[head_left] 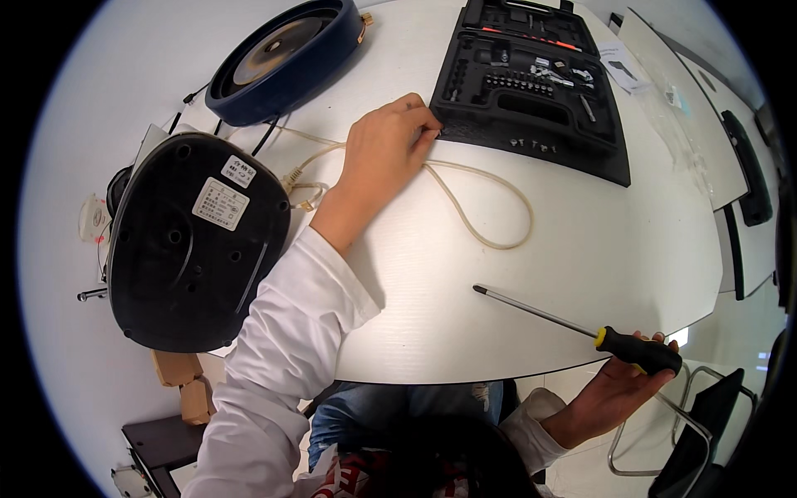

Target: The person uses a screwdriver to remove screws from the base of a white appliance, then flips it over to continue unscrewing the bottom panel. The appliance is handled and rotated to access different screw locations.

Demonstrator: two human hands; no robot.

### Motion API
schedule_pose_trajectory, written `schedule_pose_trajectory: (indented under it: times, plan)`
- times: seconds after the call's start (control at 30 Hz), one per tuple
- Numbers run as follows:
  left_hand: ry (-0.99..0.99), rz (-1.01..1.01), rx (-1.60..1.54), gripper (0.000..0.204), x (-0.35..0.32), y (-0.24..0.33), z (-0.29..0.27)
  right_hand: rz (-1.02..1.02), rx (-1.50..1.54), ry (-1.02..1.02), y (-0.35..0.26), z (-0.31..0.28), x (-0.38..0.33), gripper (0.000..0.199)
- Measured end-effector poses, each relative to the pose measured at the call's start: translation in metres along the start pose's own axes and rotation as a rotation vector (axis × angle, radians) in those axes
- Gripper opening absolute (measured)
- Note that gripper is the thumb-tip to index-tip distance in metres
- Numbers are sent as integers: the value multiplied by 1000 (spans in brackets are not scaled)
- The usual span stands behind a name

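While the big black appliance base [195, 245] is left lying bottom-up on the left of the white table [581, 257], the work is being done further right. A blue round unit [282, 54] is parked behind it, and a black tool case [531, 83] sits open at the far edge, bits and small screws laid out in its tray. A cream cable [490, 207] is looped across the middle. The left hand [386, 158] is stretched out with fingertips pinched narrow right at the case's near corner, touching the cable; whether anything tiny is gripped can't be told. The screwdriver [573, 328], black-and-yellow handle, is held loosely in the right hand [614, 390], out past the table's front edge, shaft lying over the tabletop.

Probably best if small parts get picked slowly, since they'd roll easily on such a smooth top, and the screwdriver tip kept pointed away from the reaching arm. Cardboard boxes [183, 382] and a chair frame [664, 432] are seen on the pale floor below.
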State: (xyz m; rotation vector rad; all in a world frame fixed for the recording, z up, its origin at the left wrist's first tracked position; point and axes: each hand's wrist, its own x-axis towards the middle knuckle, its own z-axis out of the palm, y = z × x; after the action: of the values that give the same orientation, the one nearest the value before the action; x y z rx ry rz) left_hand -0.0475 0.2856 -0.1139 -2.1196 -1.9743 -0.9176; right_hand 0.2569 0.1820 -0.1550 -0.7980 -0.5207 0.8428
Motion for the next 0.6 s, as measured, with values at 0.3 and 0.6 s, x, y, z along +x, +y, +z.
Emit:
schedule_pose_trajectory:
  times: [0.3,0.6]
  plan:
    - [69,52,-22,6,-2,-3,0,-18,-83,12,-4,13,2,41]
    - [94,-10,-164,18,-17,5,-28,59,87,-29,-8,10,-6,42]
